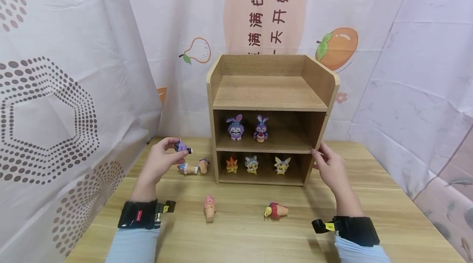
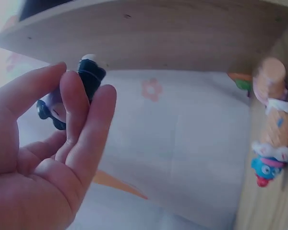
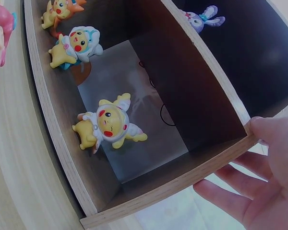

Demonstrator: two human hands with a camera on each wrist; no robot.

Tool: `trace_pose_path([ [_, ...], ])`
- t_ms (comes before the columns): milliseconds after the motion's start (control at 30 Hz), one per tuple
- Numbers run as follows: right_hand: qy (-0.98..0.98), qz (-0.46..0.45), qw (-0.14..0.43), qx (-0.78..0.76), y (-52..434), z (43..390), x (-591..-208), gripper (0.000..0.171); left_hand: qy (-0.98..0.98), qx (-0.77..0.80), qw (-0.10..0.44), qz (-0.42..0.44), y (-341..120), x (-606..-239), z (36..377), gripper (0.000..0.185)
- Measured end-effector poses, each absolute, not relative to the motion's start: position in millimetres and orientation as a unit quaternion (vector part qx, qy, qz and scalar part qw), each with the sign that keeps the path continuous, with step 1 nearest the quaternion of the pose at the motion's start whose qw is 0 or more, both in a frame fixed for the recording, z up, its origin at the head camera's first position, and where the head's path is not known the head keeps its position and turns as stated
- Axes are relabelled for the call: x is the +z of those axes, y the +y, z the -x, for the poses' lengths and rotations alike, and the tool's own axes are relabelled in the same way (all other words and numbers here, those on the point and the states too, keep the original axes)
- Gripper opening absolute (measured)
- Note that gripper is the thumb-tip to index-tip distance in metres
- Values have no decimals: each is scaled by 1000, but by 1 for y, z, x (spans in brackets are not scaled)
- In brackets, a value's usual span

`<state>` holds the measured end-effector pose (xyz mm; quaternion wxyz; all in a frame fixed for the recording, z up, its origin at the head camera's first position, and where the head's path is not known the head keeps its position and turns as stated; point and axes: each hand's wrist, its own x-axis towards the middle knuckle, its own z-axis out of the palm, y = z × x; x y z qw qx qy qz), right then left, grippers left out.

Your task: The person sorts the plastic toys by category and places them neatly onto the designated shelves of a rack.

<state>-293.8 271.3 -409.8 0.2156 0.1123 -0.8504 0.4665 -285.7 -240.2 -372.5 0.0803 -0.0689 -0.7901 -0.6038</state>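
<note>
My left hand (image 1: 157,162) pinches a small purple figurine with black parts (image 1: 181,146), raised above the table to the left of the wooden shelf unit (image 1: 269,92). In the left wrist view the fingers cover much of this figurine (image 2: 90,79). My right hand (image 1: 330,168) grips the unit's right side panel (image 3: 173,189), thumb on the front edge and fingers along the outer face. Two purple rabbit figurines, one with a mustache (image 1: 235,128) and one with a cake-like piece (image 1: 260,130), stand on the middle shelf. Three yellow figurines (image 1: 251,165) stand on the bottom shelf.
Two ice-cream-cone figurines (image 1: 188,168) lie left of the unit, close together. In front of it lie a pink cone figurine (image 1: 209,208) and a red one with a yellow part (image 1: 278,211). Printed curtains (image 1: 184,12) hang behind the wooden table (image 1: 236,238).
</note>
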Motion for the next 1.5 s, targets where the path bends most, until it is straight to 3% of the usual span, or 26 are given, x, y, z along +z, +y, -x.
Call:
trace_pose_path([
  [433,-852,-106,223,461,270,294,-411,55,-732,-653,90,171,-233,-355,267,50],
  [833,-848,-111,218,470,271,295,-413,53,-729,-648,82,204,-227,-349,255,48],
  [1167,-845,-113,224,472,272,295,-412,52,-762,-597,123,220,-208,-343,250,41],
  [1500,-846,-116,226,469,271,294,-411,52,-761,-594,107,238,-184,-343,245,60],
])
